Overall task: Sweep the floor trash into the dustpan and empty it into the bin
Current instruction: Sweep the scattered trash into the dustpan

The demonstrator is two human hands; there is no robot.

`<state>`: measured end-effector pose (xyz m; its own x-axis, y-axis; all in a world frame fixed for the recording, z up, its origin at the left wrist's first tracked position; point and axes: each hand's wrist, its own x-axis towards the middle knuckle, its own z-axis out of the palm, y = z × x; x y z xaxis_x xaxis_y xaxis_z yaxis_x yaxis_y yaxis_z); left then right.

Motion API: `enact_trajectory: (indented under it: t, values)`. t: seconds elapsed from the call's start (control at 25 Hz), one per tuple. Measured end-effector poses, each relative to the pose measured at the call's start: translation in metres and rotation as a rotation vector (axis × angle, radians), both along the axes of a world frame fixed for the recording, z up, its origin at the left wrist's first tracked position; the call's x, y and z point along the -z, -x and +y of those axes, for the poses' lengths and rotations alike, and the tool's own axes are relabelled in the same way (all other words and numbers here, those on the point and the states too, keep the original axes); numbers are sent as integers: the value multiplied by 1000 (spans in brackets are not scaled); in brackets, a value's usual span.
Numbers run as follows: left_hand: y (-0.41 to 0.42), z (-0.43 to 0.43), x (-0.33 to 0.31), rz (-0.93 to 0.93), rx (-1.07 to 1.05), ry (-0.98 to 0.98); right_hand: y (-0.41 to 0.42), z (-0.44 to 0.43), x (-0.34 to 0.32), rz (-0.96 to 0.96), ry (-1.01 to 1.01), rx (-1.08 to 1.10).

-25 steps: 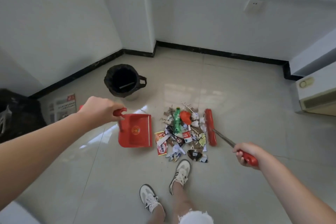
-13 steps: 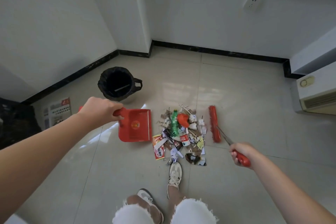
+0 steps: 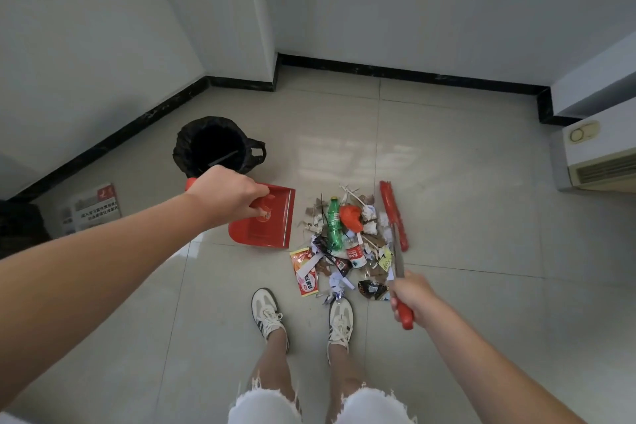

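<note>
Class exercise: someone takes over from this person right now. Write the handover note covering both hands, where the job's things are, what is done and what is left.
Left hand: gripping the red dustpan, mouth facing the trash pile.
Right hand: gripping the broom handle; red broom head sits at the pile's far side.
Bin: black-lined, open, just beyond the dustpan.
Done: trash gathered in one heap.
Left: sweep the heap into the empty dustpan, then tip it into the bin.
</note>
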<state>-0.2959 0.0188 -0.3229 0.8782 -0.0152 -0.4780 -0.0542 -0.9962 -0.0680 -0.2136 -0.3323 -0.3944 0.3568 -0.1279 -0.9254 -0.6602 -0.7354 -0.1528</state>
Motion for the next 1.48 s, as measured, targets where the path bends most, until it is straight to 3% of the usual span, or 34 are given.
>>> enact_trajectory:
  t: [0.28,0.76,1.04,1.2,1.48]
  values:
    - [-19,6,7,-27,50,74,52,86,-3,29,-64,4]
    - [-18,-18,12,-61,74,112,103,128,-38,157,-288,-52]
    - [21,11,11,-200,-215,201,111,124,-55,191,-378,-39]
    - [54,14,18,-267,-252,236,109,121,-62,186,-409,-71]
    - [109,36,8,-426,-437,247,68,48,-84,254,-403,-43]
